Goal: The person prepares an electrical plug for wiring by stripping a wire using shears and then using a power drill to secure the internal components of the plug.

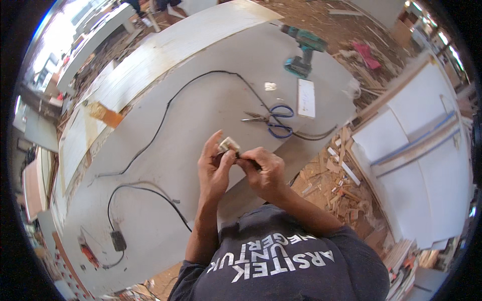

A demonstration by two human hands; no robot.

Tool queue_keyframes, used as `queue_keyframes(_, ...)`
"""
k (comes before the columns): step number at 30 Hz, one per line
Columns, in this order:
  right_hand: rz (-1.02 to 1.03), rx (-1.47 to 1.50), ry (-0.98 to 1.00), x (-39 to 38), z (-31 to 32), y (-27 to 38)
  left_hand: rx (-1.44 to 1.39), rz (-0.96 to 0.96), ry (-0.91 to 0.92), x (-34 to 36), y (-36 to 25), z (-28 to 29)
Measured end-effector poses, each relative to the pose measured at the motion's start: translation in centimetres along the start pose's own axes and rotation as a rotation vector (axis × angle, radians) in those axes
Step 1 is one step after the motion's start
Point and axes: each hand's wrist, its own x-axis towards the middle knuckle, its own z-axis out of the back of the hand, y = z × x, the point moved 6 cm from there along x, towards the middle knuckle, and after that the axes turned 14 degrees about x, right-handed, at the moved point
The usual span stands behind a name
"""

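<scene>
In the head view we see the left hand [215,168] with its thumb and fingers closed on a small off-white block [228,144], held up over the desk [196,118]. The block's lower part is hidden by the thumb. The right hand [267,173] meets it there, fingers curled in, tips close to the block's lower end; we cannot tell whether they pinch the block or something dark beside it.

Above the hands lie scissors [257,119] with blue loops, and a dark cord [167,108] passes by them; where it runs near the loops, we cannot follow it clearly. Past them we find a white card [306,98], its marks too blurred to read, a small pale piece [270,86] and a teal drill [307,42].

At lower left a second cord [145,188] slips behind the left forearm, near a black box [118,241] and a red tool [89,255] we cannot make out well. At the top edge, someone's legs [170,7] are cut off.
</scene>
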Motion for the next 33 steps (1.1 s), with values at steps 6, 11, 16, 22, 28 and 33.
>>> queue_keyframes(6,-0.074,0.053,0.016,-0.3,-0.4,-1.7,0.119,-0.004,-0.054,0.3,0.1,0.3)
queue_keyframes(11,-0.084,0.061,0.019,-0.3,-0.6,-2.5,0.188,0.01,-0.113,0.4,0.5,-0.2)
queue_keyframes(16,-0.197,0.197,0.068,1.2,-0.5,-4.6,0.107,0.06,-0.235,1.4,2.7,-0.5)
queue_keyframes(22,-0.3,0.241,-0.238,7.0,9.5,-13.8,0.154,0.16,-0.282,3.1,6.4,1.3)
queue_keyframes(28,-0.171,-0.083,-0.534,19.1,25.1,-27.5,0.169,0.214,-0.379,3.3,9.8,3.4)
queue_keyframes(33,-0.14,0.411,-0.281,26.5,23.5,-30.6,0.111,0.222,-0.368,3.5,12.0,5.0)
